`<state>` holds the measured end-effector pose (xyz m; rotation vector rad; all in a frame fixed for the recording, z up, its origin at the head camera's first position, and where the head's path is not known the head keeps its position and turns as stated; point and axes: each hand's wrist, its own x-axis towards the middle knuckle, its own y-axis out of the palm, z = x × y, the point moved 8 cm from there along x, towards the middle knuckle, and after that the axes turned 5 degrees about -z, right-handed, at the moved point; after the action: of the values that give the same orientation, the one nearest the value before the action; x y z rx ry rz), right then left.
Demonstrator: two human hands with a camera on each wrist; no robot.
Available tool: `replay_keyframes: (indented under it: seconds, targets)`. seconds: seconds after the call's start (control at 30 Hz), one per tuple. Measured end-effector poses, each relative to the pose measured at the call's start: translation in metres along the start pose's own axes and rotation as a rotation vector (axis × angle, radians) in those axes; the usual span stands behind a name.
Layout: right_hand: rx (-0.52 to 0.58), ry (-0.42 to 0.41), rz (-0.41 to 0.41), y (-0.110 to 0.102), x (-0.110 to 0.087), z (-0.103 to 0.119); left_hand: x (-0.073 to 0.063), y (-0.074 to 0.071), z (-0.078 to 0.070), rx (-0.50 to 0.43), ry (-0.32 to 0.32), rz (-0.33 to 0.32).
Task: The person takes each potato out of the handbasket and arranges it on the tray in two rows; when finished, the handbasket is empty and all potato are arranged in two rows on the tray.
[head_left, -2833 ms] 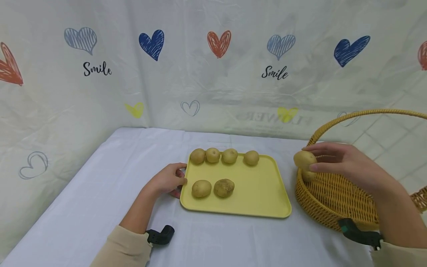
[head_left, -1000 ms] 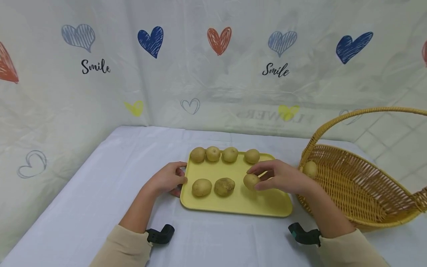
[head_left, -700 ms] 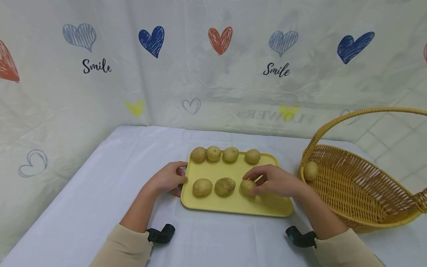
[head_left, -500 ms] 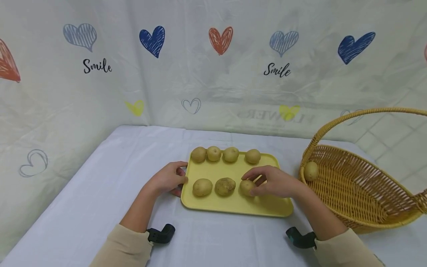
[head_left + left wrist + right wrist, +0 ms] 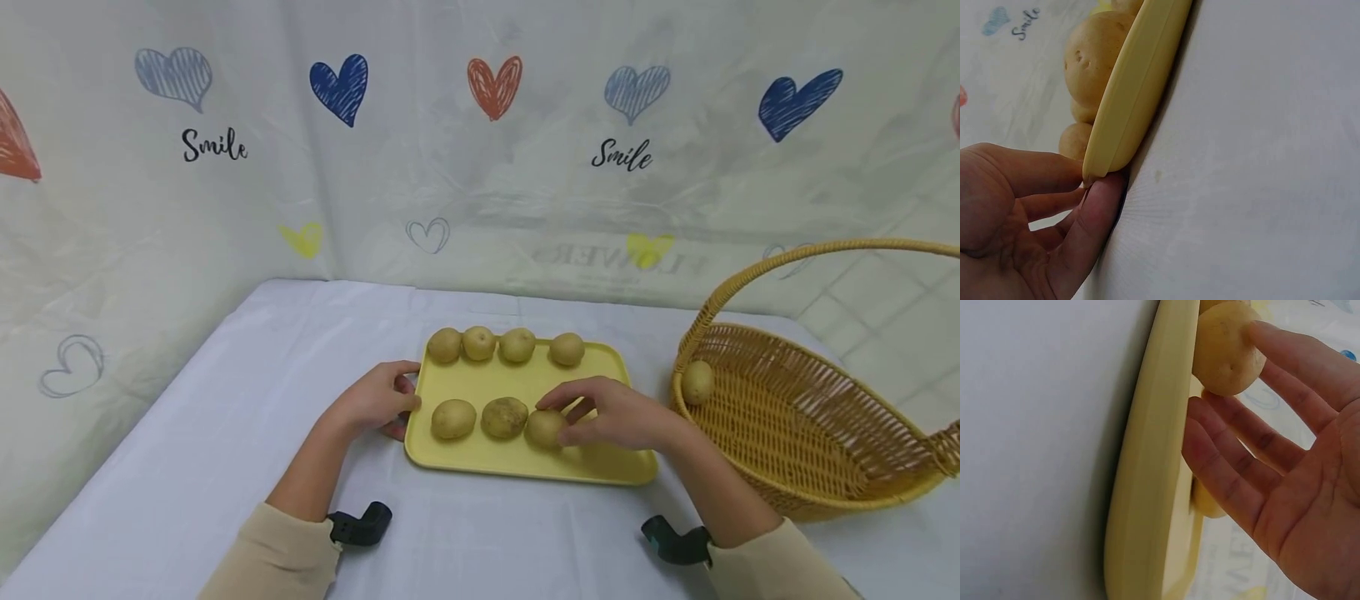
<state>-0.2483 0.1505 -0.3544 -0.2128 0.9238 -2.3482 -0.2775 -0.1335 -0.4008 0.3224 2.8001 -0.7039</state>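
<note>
A yellow tray lies on the white cloth, with a back row and a front row of potatoes. At its left edge my left hand pinches the rim; the left wrist view shows thumb and fingers meeting at the tray's corner. Over the tray's front right part, my right hand holds a potato between thumb and fingers. That potato sits right beside a brown-marked potato in the front row. In the right wrist view, the held potato is by the thumb, and the lower fingers are spread near the tray rim.
A wicker basket with a tall handle stands right of the tray, one potato inside at its left end. Behind the table hangs a white curtain printed with hearts. Black wrist cameras sit on both wrists.
My right hand has carried the potato from the basket to the tray's front row, then slid it left up to the brown-marked potato. The left hand stays at the tray edge.
</note>
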Motion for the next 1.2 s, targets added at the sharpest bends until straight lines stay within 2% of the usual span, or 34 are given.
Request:
replay_keyframes:
  seconds: [0.4,0.83,1.2]
  targets:
    - [0.003,-0.017,-0.01,-0.001,-0.004,0.001,0.002,0.0,0.002,0.012,0.001,-0.004]
    - [0.008,0.007,-0.11,-0.039,-0.024,0.006,0.002,-0.001,0.002,0.026,0.008,-0.004]
    - [-0.015,0.075,-0.173,-0.056,-0.039,0.001,0.0,0.0,0.001,0.019,0.011,-0.001]
